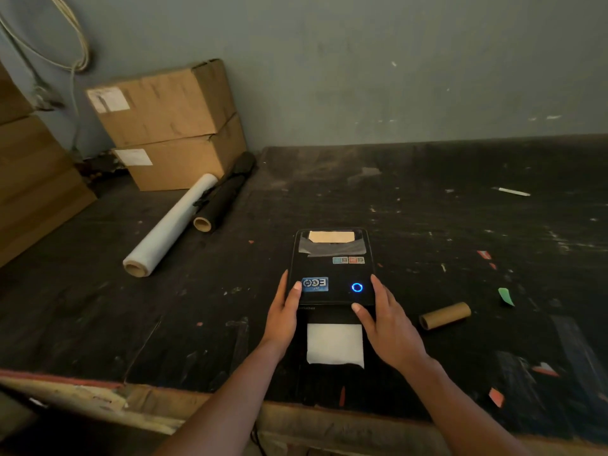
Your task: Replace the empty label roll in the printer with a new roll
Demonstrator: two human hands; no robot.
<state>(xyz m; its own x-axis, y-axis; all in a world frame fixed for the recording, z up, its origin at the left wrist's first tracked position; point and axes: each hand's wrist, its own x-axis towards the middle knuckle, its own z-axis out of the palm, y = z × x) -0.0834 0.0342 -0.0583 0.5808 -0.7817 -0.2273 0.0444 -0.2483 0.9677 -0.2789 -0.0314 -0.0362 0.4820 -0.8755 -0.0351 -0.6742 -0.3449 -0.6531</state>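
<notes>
A black label printer [332,274] sits mid-table with its lid down, a blue ring light [357,287] glowing on top. A roll shows through its rear window [331,238]. A white label strip [335,343] sticks out of the front slot. My left hand [283,311] grips the printer's left edge, thumb on the lid. My right hand [385,320] rests against the right front corner, thumb at the lid's front edge. An empty brown cardboard core [445,315] lies on the table to the right.
The dark, scuffed table [460,225] carries a clear film roll [169,225] and a black roll [223,195] at the left, cardboard boxes [167,123] behind them, a green paper scrap [506,296], red scraps and a white stick [513,191].
</notes>
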